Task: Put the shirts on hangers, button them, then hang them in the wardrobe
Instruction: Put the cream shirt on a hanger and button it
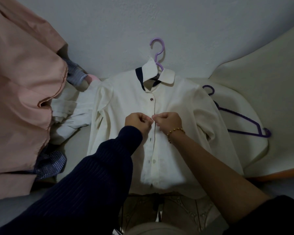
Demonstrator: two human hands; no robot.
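Lying off to the left of the white shirt (pixel 126 99) is the biggest thing here, a big pink garment (pixel 20 92) all bunched up in folds. Everything sits on a cream padded surface (pixel 255 78) against a pale wall, can't tell if it's a bed or a sofa. The white shirt is spread flat in the middle of it, front up, collar towards the wall, sleeves down along its sides. Just left of the shirt is a crumpled white shirt (pixel 70 114) touching its sleeve, and a blue checked cloth (pixel 49 165) pokes out from under the pink pile. Right of the shirt there's a spare dark purple hanger (pixel 239 117), partly tucked under the sleeve. Both hands meet on the shirt's front strip about halfway down: left hand (pixel 138 122) in a navy sleeve (pixel 92 175), right hand (pixel 168 121) with a gold bead bracelet (pixel 176 131), fingers (pixel 155 117) curled and pinching the edges of the cloth together. A lilac hanger (pixel 158 53) sticks out of the collar. The top button (pixel 151 99) above the hands looks done up; a white button (pixel 154 161) below them is still open.
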